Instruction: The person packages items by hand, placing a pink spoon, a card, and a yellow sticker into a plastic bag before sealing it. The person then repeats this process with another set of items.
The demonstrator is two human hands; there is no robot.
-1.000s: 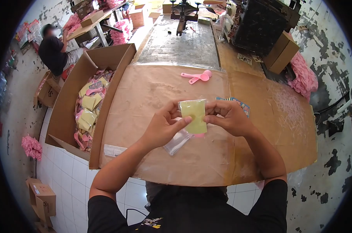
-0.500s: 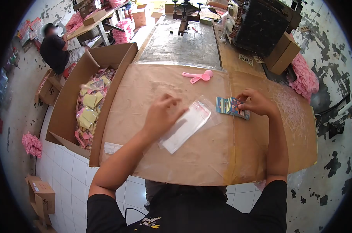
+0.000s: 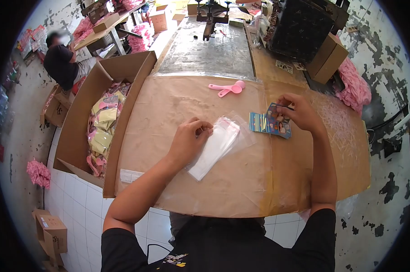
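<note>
A stack of clear plastic bags (image 3: 216, 147) lies slanted across the brown-covered table. At their upper left edge, the thumb and fingers of my left hand (image 3: 190, 139) are pinched together on a bag. My right hand (image 3: 299, 112) grips a printed card (image 3: 273, 110), raised over a fanned row of colourful cards (image 3: 259, 123). Those cards rest on the table just right of the bags. Beyond the bags sits a set of pink measuring spoons (image 3: 232, 89), apart from both hands.
Left of the table stands a long open cardboard box (image 3: 130, 97) with filled packets (image 3: 106, 115) inside. A metal plate (image 3: 205, 56) with a clamp-like fixture (image 3: 209, 20) lies ahead. Dark equipment (image 3: 300, 29) stands at back right. Another person (image 3: 61, 61) sits at far left.
My left hand has lowered slightly and its fingers have closed at the bag's edge. My right hand has lifted a card off the fanned row.
</note>
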